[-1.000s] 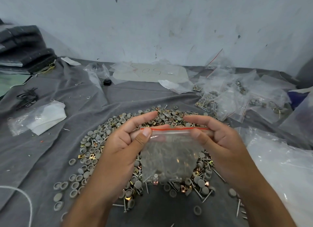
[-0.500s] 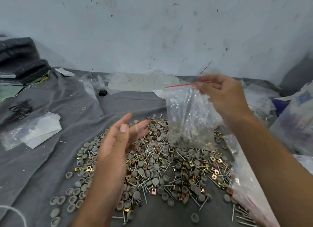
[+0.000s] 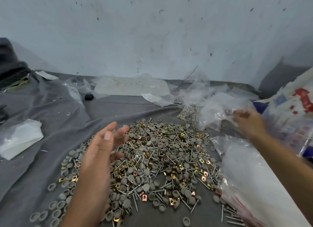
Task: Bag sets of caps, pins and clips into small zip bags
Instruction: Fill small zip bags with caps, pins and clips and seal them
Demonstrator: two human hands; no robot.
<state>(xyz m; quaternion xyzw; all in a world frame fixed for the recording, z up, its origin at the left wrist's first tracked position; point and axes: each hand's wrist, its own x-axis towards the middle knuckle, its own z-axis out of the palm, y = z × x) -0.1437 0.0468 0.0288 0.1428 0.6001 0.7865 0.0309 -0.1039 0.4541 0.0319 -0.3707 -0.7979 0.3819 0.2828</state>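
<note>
Caps, pins and clips lie heaped on the grey cloth within reach. My left hand hovers over them, fingers relaxed, ready to scoop; my right hand, blurred, reaches the filled bags beyond, grip unclear.

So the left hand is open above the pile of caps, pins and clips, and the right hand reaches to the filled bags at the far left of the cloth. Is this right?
Not quite: the head view shows the filled bags at the far right of the cloth, not the left. The rest holds: the left hand is open above the pile, and the right hand reaches to those bags.
</note>
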